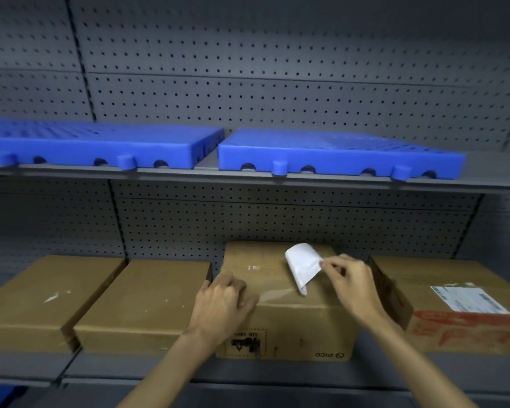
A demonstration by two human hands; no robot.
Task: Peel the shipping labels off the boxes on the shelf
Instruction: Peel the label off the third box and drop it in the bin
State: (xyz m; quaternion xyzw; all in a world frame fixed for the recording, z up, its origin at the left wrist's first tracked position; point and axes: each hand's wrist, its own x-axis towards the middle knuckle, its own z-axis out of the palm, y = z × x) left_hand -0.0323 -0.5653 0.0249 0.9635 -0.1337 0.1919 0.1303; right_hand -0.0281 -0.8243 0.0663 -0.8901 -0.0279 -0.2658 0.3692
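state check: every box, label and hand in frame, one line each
middle box: closed, label partly peeled
white label: curled up, one end still stuck
right hand: pinches the label
left hand: presses on middle box
right box: label still flat on top
two left boxes: closed, no labels visible

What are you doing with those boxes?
A person is peeling a white label off the middle box on the shelf. The right hand pinches the curled-up label, while the left hand holds the box steady. The box on the right still has its label stuck on. Two boxes on the left look bare.
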